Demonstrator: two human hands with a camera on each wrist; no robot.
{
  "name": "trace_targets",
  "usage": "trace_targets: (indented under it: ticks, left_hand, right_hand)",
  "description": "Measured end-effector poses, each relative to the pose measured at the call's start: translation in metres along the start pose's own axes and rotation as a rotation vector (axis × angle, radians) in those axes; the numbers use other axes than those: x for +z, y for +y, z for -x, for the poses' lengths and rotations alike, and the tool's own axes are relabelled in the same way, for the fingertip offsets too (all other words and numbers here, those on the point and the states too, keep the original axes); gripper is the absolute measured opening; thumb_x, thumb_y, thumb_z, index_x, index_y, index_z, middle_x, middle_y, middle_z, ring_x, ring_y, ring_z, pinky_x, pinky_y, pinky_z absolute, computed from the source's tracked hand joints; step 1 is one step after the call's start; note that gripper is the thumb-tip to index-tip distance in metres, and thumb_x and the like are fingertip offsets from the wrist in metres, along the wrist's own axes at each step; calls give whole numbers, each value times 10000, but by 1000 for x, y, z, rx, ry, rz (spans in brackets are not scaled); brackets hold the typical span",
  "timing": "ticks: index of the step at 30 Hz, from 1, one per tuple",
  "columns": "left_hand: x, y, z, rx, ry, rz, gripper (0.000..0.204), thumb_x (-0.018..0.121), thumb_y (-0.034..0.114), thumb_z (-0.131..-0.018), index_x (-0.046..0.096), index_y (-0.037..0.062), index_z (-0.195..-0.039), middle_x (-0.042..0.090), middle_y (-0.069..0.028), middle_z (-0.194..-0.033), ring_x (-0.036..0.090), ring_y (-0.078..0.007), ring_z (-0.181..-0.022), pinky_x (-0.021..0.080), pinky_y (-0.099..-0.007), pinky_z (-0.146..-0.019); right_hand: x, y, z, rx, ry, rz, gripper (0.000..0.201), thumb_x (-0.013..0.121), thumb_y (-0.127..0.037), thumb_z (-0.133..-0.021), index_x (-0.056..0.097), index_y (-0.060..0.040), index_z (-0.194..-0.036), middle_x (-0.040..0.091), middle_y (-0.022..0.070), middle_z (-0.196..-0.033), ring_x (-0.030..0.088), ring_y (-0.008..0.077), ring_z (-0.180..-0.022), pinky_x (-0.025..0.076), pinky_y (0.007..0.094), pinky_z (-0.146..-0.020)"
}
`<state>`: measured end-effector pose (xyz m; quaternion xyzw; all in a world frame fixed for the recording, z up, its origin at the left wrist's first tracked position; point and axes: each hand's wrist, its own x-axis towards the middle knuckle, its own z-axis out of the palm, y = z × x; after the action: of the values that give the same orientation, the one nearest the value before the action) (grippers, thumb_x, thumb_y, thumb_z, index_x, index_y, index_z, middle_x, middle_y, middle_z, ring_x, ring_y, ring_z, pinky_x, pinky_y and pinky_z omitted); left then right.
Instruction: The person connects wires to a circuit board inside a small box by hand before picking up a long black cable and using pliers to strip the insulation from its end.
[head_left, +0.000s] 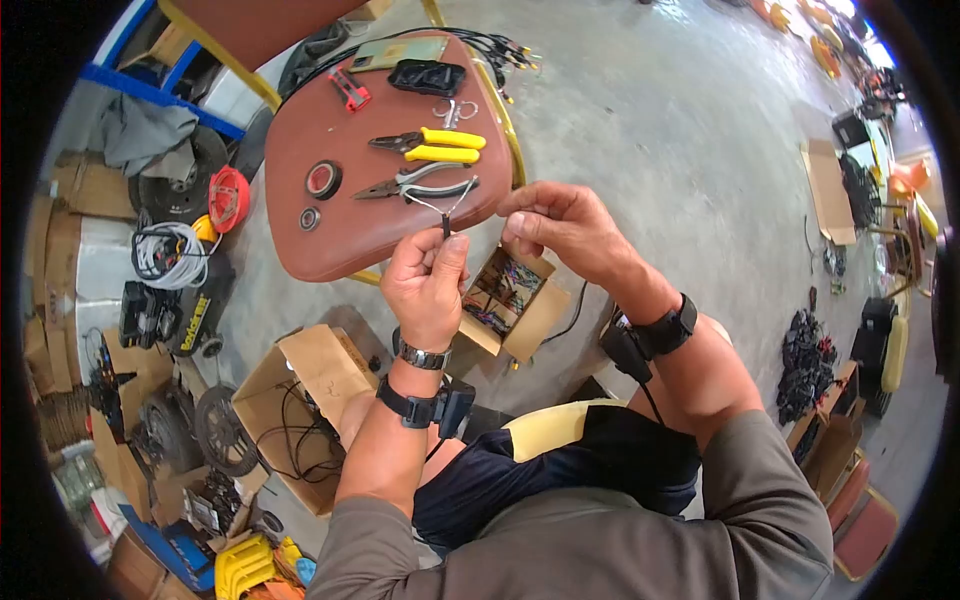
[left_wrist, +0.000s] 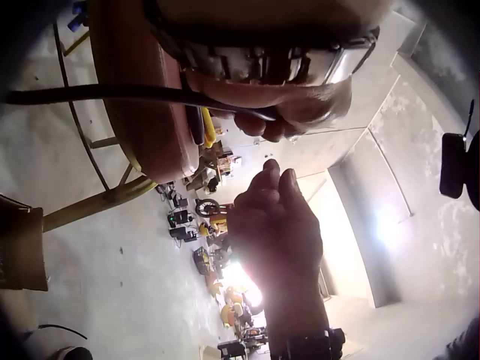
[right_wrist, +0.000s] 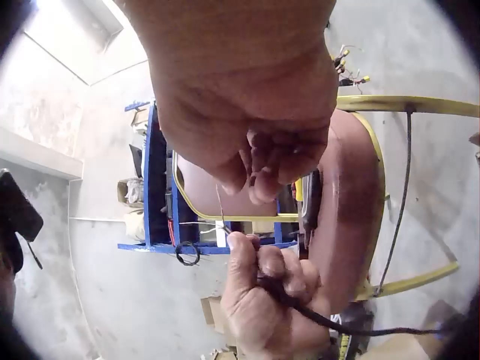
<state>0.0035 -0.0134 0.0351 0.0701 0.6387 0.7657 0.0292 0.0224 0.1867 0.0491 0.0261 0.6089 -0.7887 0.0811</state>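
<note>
My left hand [head_left: 428,285] pinches the end of a black cable [head_left: 447,226] between thumb and fingers, over the front edge of the brown chair seat [head_left: 400,245]. Two bare wires [head_left: 460,200] fork out of the cable end in a V. In the right wrist view the cable [right_wrist: 319,318] trails back out of the left fist. My right hand [head_left: 570,230] hovers just to the right of the wires, its fingers loosely bent and thumb close to the index finger; no object shows in it. Grey-handled pliers [head_left: 430,186] and yellow-handled pliers [head_left: 445,146] lie beyond on the seat.
Also on the seat are a red tape roll [head_left: 322,180], a smaller roll [head_left: 310,217], a red tool [head_left: 350,90] and a black pouch [head_left: 427,77]. Below stands an open carton [head_left: 540,318] of coloured wires; another carton [head_left: 325,370] with black cables is left of it.
</note>
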Motion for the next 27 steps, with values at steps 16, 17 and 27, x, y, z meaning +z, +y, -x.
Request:
trace_targets:
  ticks: [16, 17, 27]
  left_hand:
    - [10, -8, 5, 392, -148, -435, 164, 807, 46, -810, 662, 11, -879, 592, -28, -675, 497, -91, -583, 422, -245, -545]
    - [10, -7, 4, 415, -157, -462, 167, 810, 43, -804, 663, 12, -878, 597, -39, -677, 502, -99, -579, 423, -250, -543]
    - [3, 6, -10, 572, -331, -613, 182, 786, -11, -769, 653, 21, -889, 622, -99, -706, 571, -238, -590, 445, -322, -539]
  right_hand:
    - [-17, -15, 12, 76, 16, -7, 112, 669, -135, -919, 668, -28, -950, 660, 14, -811, 581, 76, -696, 469, 238, -630]
    - [-17, -15, 12, 83, 21, -7, 108, 669, -132, -917, 668, -29, -947, 658, 12, -809, 579, 75, -695, 468, 238, -630]
    - [-23, -16, 10, 101, -13, 15, 201, 682, -204, -879, 688, -11, -935, 647, 17, -804, 564, 84, -712, 477, 242, -651]
